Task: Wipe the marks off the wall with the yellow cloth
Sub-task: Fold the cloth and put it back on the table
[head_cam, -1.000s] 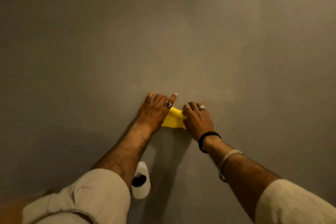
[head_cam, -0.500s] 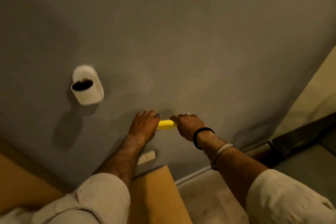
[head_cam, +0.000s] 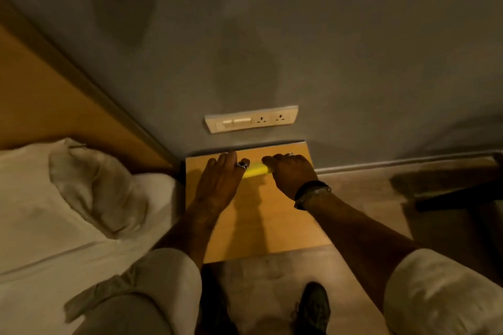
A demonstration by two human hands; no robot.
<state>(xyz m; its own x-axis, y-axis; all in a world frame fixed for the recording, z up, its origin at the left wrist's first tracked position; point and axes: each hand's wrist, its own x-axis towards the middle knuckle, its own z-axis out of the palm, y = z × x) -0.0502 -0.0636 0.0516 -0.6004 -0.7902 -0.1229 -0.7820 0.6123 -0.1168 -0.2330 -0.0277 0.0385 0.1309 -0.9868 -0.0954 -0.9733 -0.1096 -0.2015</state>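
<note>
The grey wall (head_cam: 326, 49) fills the far half of what I see, with darker smudges on it above the socket plate (head_cam: 251, 119), one far up to the left and a fainter one nearer the middle. To my left is the bed (head_cam: 40, 226) with a crumpled pillow (head_cam: 95, 185) against the wooden headboard (head_cam: 40, 95). Straight ahead, pushed up to the wall, stands the small wooden side table (head_cam: 258, 226), and the floor (head_cam: 367, 193) runs off to the right. My left hand (head_cam: 220, 182) lies over the far end of the table with fingers stretched forward, its ringed finger touching the left end of the yellow cloth (head_cam: 255, 169); it presses on that end, though I cannot tell whether it truly pinches it. My right hand (head_cam: 292, 171) is clenched around the cloth's right end. The cloth is rolled into a short bar, its long axis running left to right between my two hands, low over the table and just short of the wall. The marks lie farther away and higher up than both hands, beyond the socket plate, so I judge the cloth must go up and forward, and the left hand sits nearer the left smudge.
</note>
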